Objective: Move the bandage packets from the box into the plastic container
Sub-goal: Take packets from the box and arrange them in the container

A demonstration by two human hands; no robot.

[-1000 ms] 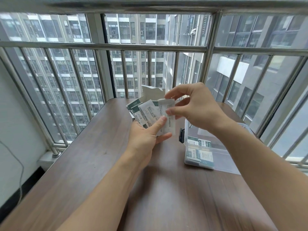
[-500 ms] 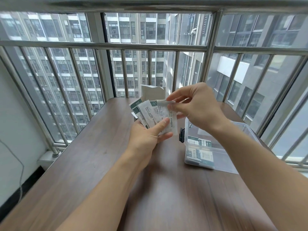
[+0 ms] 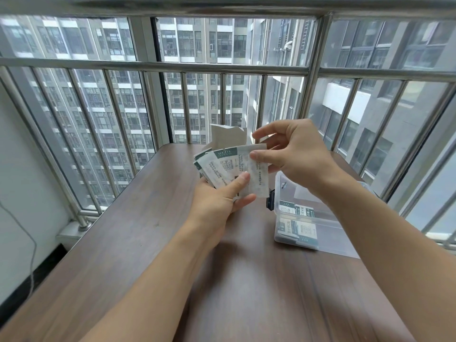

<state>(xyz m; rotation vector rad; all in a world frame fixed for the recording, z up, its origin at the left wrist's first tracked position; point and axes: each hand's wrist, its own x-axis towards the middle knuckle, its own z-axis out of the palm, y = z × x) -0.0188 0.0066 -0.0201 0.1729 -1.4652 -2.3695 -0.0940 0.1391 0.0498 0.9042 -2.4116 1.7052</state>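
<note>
**2 bare forearms, nothing worn**

The left hand (image 3: 217,206) and the right hand (image 3: 296,154) are both bare: no gloves, rings, watch or bracelet show on either. The 2 forearms run in from the near edge uncovered, with no sleeve or cuff anywhere along them. The fingernails that show are short and unpainted.

A dark wood-grain tabletop (image 3: 153,243) runs up to a metal window railing. On its right side lies a clear plastic container (image 3: 318,243) with a dark latch on its left end; green-and-white bandage packets (image 3: 299,227) lie flat inside it. At the far edge stands a pale cardboard box (image 3: 228,138), its flaps up, mostly hidden behind what is held in front of it.
</note>
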